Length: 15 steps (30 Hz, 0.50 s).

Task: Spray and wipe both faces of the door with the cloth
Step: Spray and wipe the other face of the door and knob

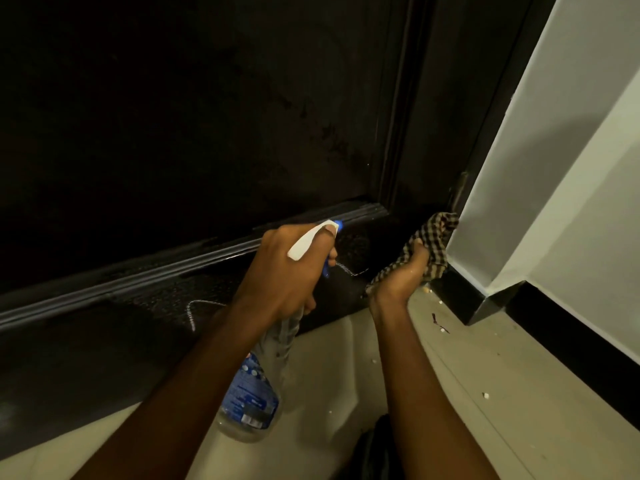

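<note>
Spray bottle [252, 400] is gripped in the left hand [287, 271] on my feed. Fingers are curled round the neck, one fingertip lies along the white spray head, and the clear body with its blue label hangs down below the wrist. The nozzle points at the dark door [173, 133], just ahead of the knuckles. From what I can see the lower panel there is speckled with wet droplets [349, 244], plus a couple of thin runs trailing down.

Right hand [398, 282] is palm-up and clenched on the checked cloth [433, 237]. The cloth bunches out past the fingertips and sits against the bottom corner of the door, right where it meets the white wall [554, 168]. Can't tell how hard it's pressed.

Black skirting [571, 348] runs along just to the right of that hand. Under both forearms is pale floor [346, 375], with a few white crumbs [486, 395] scattered off to the right of the right arm.
</note>
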Motion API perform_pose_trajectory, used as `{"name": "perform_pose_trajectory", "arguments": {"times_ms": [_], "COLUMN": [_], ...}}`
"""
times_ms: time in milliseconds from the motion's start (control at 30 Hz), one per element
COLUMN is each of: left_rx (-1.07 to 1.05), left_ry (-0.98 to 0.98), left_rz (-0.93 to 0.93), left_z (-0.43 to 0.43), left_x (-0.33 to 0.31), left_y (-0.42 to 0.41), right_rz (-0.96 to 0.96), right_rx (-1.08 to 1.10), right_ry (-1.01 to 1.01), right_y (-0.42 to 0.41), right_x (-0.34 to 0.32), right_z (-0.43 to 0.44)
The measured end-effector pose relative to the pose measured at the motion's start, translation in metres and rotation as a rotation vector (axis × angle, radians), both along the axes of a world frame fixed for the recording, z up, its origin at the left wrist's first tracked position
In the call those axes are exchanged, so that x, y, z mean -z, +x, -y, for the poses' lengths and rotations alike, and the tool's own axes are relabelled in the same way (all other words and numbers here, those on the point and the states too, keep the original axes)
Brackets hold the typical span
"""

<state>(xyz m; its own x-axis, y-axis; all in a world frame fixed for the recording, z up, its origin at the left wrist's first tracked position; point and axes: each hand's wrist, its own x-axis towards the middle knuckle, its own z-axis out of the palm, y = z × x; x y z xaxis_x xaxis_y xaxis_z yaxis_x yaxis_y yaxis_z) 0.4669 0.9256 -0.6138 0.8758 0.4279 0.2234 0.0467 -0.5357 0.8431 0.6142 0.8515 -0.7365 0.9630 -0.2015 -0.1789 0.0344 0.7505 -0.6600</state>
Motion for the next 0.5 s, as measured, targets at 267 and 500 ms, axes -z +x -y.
{"name": "perform_pose_trajectory", "arguments": {"times_ms": [267,500], "left_rx": [-0.021,-0.082], "left_ry": [0.040,0.043], "left_rz": [-0.094,-0.201], "left_z": [0.002,-0.007], "left_x": [0.024,0.027], "left_y": [-0.016,-0.026], "right_rz": [-0.043,-0.069], "right_rx": [-0.184,-0.337], "right_ry": [0.097,0.047], "right_y": [-0.034,-0.057], "right_x": [-0.010,-0.018], "right_z": [0.009,-0.009]}}
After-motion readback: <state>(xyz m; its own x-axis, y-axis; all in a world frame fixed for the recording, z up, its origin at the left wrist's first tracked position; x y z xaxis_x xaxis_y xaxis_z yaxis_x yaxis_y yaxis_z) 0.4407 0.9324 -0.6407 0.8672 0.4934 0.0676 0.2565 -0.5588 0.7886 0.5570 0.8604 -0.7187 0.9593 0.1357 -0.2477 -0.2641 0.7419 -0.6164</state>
